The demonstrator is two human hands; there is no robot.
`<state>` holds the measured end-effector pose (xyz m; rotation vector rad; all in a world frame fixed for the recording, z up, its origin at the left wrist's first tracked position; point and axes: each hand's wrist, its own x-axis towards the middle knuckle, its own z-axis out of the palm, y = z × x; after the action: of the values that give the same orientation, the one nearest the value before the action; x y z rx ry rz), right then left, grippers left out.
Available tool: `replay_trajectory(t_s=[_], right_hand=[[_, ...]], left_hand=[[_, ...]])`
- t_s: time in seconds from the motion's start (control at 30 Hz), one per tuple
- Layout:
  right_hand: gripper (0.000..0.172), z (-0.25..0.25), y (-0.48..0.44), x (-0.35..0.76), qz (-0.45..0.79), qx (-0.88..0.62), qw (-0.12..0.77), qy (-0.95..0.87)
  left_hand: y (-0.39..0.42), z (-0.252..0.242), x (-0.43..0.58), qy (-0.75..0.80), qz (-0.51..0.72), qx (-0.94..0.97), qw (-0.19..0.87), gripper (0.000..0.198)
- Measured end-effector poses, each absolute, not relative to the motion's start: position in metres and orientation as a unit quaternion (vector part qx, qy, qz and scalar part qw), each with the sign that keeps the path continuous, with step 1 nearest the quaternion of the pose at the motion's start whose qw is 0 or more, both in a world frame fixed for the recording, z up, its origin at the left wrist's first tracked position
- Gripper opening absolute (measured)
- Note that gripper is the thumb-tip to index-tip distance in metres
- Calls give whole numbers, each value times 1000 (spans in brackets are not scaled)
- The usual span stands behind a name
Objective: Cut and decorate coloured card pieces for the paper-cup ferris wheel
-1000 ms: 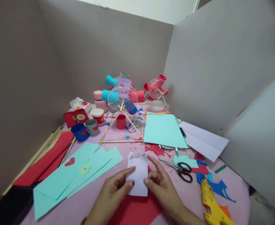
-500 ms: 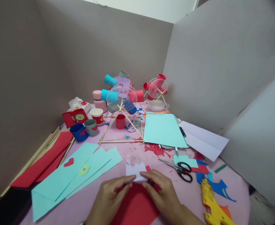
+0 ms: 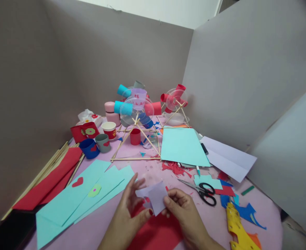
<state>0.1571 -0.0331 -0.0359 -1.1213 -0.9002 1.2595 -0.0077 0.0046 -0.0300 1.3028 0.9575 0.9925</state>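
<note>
In the head view my right hand [image 3: 181, 211] pinches a small lilac piece of paper [image 3: 158, 197] between thumb and fingers at its right edge. The piece looks folded or double, with one corner sticking out to the left. My left hand [image 3: 130, 211] is open at the paper's left side, its thumb and fingers apart; whether a fingertip touches the paper I cannot tell. Below both hands lies a red sheet of paper [image 3: 155, 234], partly covered by them. Black-handled scissors [image 3: 201, 190] rest on the table to the right of my right hand.
A yellow glue gun [image 3: 235, 222] lies at the right front. Turquoise paper strips [image 3: 64, 208] spread on the left, one bearing a red heart. Ferris-wheel-like stick models [image 3: 136, 119] stand behind, beside paper cups [image 3: 109, 131] and a large turquoise sheet [image 3: 183, 146].
The lilac paper has been lifted and turned from lying flat under both hands. My left hand has let go its pinch and spread its fingers; my right hand keeps hold.
</note>
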Motion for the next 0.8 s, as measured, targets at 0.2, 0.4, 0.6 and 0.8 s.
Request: replay_trajectory(t_s=[0.2,0.4,0.6,0.8], right_hand=[[32,-42,-33,150,576,-463,534,-411],[32,-37,-34,154,555,-457,544,-433],[35,-39,-32,157,534,-494,515,-453],[30,-37,-31,157,533,-487,513,-465]], left_hand=[[0,-21,0,454,395,491,630,63],[-1,-17,0,446,367,501,645,63],[1,-24,1,436,358,487,667,70],[4,-29,-1,413,335,487,693,72]])
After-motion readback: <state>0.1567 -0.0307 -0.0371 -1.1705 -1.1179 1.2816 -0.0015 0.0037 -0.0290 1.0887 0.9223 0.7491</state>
